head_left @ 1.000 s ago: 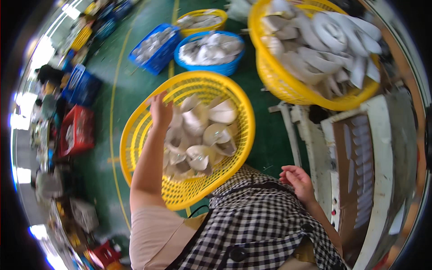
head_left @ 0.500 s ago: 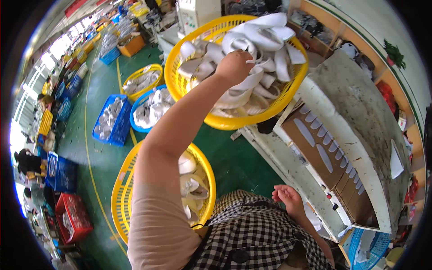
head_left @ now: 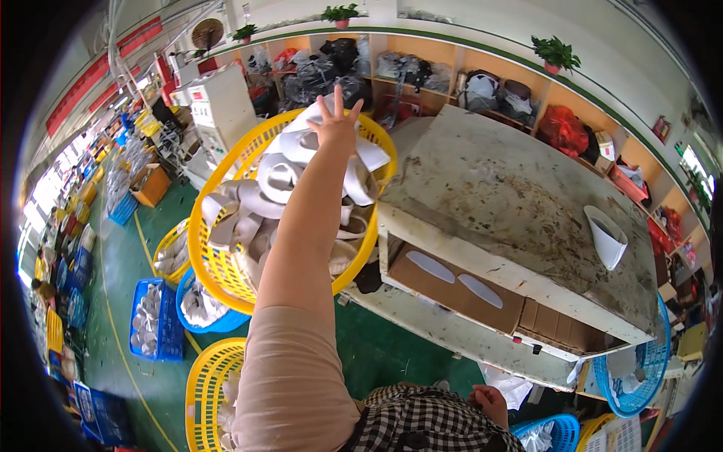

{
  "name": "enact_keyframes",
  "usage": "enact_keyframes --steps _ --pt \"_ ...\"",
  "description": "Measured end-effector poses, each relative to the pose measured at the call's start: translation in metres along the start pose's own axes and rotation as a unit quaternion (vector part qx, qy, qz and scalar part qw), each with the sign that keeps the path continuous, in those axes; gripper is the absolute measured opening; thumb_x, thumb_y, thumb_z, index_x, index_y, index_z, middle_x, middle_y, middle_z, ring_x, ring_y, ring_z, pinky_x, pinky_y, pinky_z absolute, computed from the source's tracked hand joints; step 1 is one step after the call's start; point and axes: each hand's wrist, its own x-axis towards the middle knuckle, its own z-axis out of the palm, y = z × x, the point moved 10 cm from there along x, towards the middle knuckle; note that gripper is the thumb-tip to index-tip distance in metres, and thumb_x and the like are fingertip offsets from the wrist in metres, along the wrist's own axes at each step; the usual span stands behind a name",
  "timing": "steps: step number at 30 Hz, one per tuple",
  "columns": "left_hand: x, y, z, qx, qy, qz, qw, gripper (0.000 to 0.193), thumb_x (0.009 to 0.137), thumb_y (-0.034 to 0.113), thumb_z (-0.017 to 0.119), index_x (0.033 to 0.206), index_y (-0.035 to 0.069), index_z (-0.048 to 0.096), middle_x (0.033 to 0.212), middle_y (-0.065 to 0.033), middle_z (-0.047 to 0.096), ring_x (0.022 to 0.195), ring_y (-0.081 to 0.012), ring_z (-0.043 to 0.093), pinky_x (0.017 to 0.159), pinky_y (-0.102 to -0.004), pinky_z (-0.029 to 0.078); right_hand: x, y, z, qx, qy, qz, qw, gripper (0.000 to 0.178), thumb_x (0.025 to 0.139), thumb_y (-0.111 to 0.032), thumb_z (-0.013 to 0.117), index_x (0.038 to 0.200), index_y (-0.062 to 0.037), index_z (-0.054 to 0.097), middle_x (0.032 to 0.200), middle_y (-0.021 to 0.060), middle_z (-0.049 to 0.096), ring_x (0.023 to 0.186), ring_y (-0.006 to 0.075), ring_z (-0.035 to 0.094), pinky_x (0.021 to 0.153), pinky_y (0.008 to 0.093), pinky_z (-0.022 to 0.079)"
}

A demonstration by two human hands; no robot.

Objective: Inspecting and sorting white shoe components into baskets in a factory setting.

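Note:
My left hand (head_left: 337, 126) is open with its fingers spread, stretched out over the far rim of a large yellow basket (head_left: 197, 239). Under and around it lie curved white pieces (head_left: 280, 177) that look like shoe uppers; whether the palm touches one is hidden. My forearm covers the middle of the pile. Low by my waist, beside the checked apron (head_left: 429, 418), my right hand (head_left: 491, 404) hangs with fingers curled and nothing visible in them.
A stained machine (head_left: 504, 188) stands to the right, one curved white piece (head_left: 605, 245) on top and flat white ovals (head_left: 431, 266) in its brown-lined opening. Another yellow basket (head_left: 197, 395), blue crates (head_left: 162, 316) and round blue baskets (head_left: 633, 377) stand around. Shelves with bags (head_left: 410, 68) line the wall.
My left hand has moved from the middle of the pile to the basket's far rim, and its fingers have spread. The view has swung up and right. My right hand stays low.

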Motion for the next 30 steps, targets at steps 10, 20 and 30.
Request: enact_keyframes --steps 10,20,30 --pt "0.009 -0.054 0.029 -0.064 0.08 -0.163 0.981 0.039 0.083 0.013 0.048 0.118 0.029 0.05 0.146 -0.0086 -0.002 0.132 -0.0383 0.002 0.088 -0.0637 0.032 0.023 -0.019 0.002 -0.094 -0.046 0.006 0.994 0.02 0.087 -0.012 0.052 0.103 0.0 0.055 0.087 0.0084 0.062 0.077 0.013 0.06 0.071 0.024 0.048" --pt "-0.024 -0.11 -0.034 -0.143 0.239 -0.118 0.953 0.016 0.073 0.006 0.053 0.084 0.015 0.06 0.111 -0.0149 0.039 0.106 -0.0364 0.037 0.085 -0.0418 0.04 0.045 -0.052 0.006 -0.095 -0.078 -0.029 0.992 0.019 0.085 -0.012 0.053 0.1 -0.0008 0.057 0.084 0.007 0.063 0.076 0.0116 0.06 0.071 0.023 0.048" --pt "-0.122 0.003 -0.199 -0.263 0.385 0.14 0.874 0.029 0.056 0.002 0.067 0.081 0.008 0.055 0.086 -0.0133 0.046 0.088 -0.0307 0.044 0.076 -0.0369 0.041 0.051 -0.113 0.032 -0.15 -0.11 -0.171 0.968 0.017 0.082 -0.009 0.055 0.097 -0.001 0.057 0.082 0.0087 0.06 0.075 0.0147 0.059 0.069 0.0255 0.047"
